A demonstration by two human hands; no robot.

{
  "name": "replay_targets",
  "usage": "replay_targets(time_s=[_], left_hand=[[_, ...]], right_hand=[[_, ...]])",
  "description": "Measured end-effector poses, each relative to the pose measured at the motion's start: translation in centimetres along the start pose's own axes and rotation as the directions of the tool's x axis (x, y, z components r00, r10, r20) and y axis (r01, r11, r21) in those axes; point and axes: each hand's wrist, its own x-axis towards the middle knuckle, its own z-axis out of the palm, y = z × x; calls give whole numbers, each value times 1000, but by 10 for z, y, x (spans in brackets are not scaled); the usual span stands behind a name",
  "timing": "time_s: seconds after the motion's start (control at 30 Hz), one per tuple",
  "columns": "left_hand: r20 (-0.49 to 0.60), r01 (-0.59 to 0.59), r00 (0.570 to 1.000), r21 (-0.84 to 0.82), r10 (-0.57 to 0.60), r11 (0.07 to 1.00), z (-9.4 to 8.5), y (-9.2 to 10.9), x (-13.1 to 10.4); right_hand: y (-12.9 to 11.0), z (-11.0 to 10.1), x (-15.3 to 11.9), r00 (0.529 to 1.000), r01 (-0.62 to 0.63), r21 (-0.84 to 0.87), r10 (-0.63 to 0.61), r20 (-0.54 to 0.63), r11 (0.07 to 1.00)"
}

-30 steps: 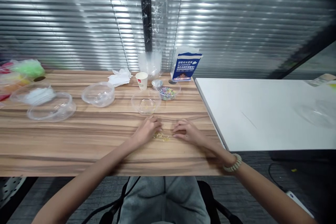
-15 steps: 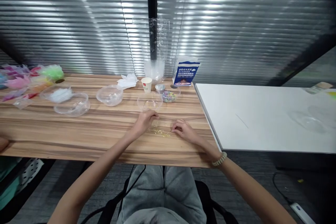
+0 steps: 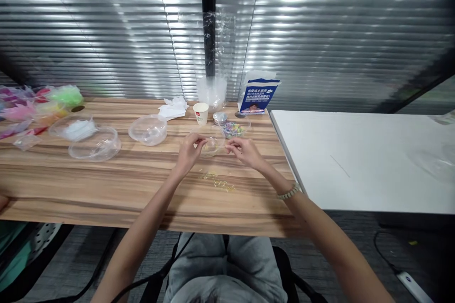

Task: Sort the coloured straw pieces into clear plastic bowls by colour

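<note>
My left hand [image 3: 191, 154] is at the left side of a clear plastic bowl [image 3: 212, 151], thumb and fingers pinched together. On the bowl's right side, my right hand [image 3: 245, 152] also has its fingertips pressed together. Whatever either pinch holds is too small to make out. Small gold-coloured pieces [image 3: 219, 182] lie scattered on the wooden table nearer to me, below both hands. Just behind the bowl sits a clear dish of multicoloured beads [image 3: 232, 129].
A paper cup [image 3: 201, 113], white tissues [image 3: 174, 108] and a blue packet [image 3: 259, 96] stand at the back. Clear bowls [image 3: 148, 130] and colourful bags [image 3: 39, 104] are to the left. A white tabletop [image 3: 362, 161] adjoins on the right. Another person's hand [image 3: 3, 202] shows at far left.
Both hands have moved away from me, from beside the gold pieces to either side of the clear bowl. More of the gold pieces are now uncovered.
</note>
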Motion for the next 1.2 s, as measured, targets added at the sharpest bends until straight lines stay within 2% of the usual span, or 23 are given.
replay_targets(time_s=[0.2,0.3,0.37,0.4,0.47,0.57,0.73,0.83,1.07,1.2], left_hand=[[103,-111,990,177,94,978,4,-4,0],[83,-157,986,230,142,960,1,5,-10],[77,-202,979,196,190,960,-3,14,-24],[111,-239,968,148,224,960,-4,18,-32],[253,-278,931,26,262,960,-7,24,-50],[409,-185,888,-105,212,977,-7,28,-70],[493,-14,869,-68,45,998,-2,25,-80],[512,29,859,-53,3,998,0,25,-81],[512,27,858,-1,-23,1000,1,32,-81],[498,34,866,40,-50,999,-2,38,-83]], right_hand=[[8,25,35,995,45,-41,-49,-92,998],[10,35,46,992,61,-114,-72,-102,992],[12,38,51,992,71,-162,-86,-87,984],[13,40,53,993,75,-182,-90,-74,981],[16,43,56,995,83,-212,-93,-41,974],[20,47,59,996,85,-234,-86,7,968],[19,52,60,996,83,-245,-73,51,966],[16,51,60,995,92,-257,-77,66,962],[7,48,60,990,130,-270,-111,82,954],[0,39,42,986,168,-230,-165,32,959]])
